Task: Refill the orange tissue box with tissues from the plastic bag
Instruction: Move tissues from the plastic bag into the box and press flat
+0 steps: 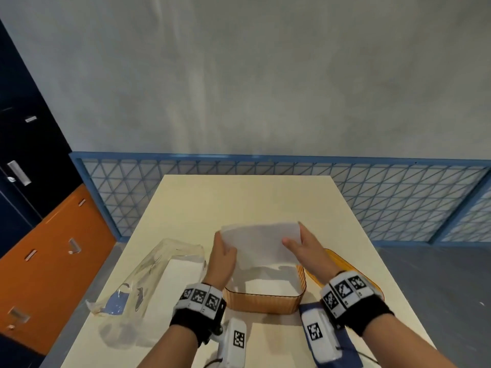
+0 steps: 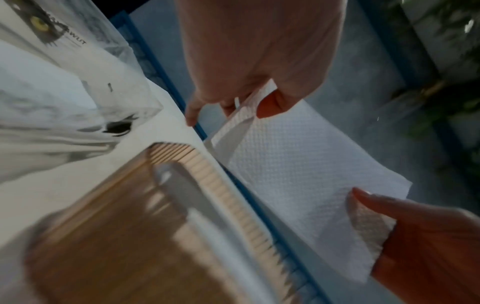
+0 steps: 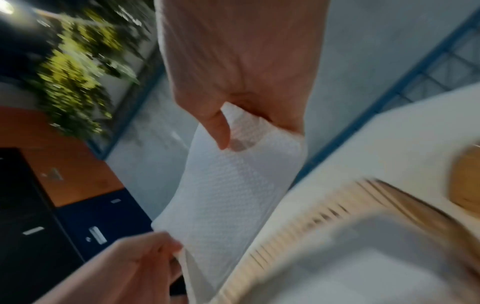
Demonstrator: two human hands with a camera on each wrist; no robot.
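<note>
A white stack of tissues (image 1: pixel 261 243) hangs above the open orange ribbed tissue box (image 1: pixel 263 301), held at both ends. My left hand (image 1: pixel 221 252) grips its left end, thumb on top. My right hand (image 1: pixel 300 243) grips its right end. In the left wrist view the embossed tissues (image 2: pixel 298 170) stretch between my left hand (image 2: pixel 249 102) and my right hand (image 2: pixel 384 224). In the right wrist view my right hand (image 3: pixel 233 127) pinches the tissues (image 3: pixel 228 195), with the box (image 3: pixel 337 236) below. The clear plastic bag (image 1: pixel 148 274) lies crumpled and flat to the left.
The orange lid (image 1: pixel 342 269) lies on the cream table (image 1: pixel 239 197) right of the box. A blue mesh fence (image 1: pixel 398 197) runs behind the table. Dark and orange cabinets (image 1: pixel 39 235) stand at the left.
</note>
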